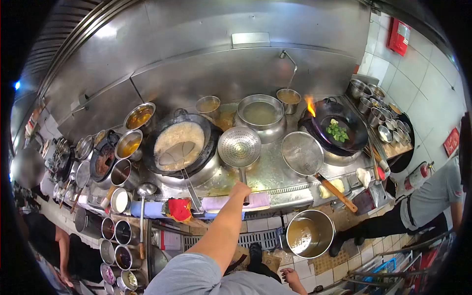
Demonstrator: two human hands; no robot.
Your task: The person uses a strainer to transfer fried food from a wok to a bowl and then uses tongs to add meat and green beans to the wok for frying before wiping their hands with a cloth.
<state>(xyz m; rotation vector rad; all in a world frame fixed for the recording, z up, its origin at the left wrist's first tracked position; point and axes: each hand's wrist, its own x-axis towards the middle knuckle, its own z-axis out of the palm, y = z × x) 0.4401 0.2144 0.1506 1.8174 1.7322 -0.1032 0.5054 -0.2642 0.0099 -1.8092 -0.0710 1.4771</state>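
steel perforated ladle handle gripped by left hand at frame centre, not lifted; right hand hangs open, empty.

Pots crowd the stove
A small bare patch sits between the holey scoop and the mesh scoop.

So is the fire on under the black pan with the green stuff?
On. An orange flame licks up at the left rim of the black pan holding green vegetables.
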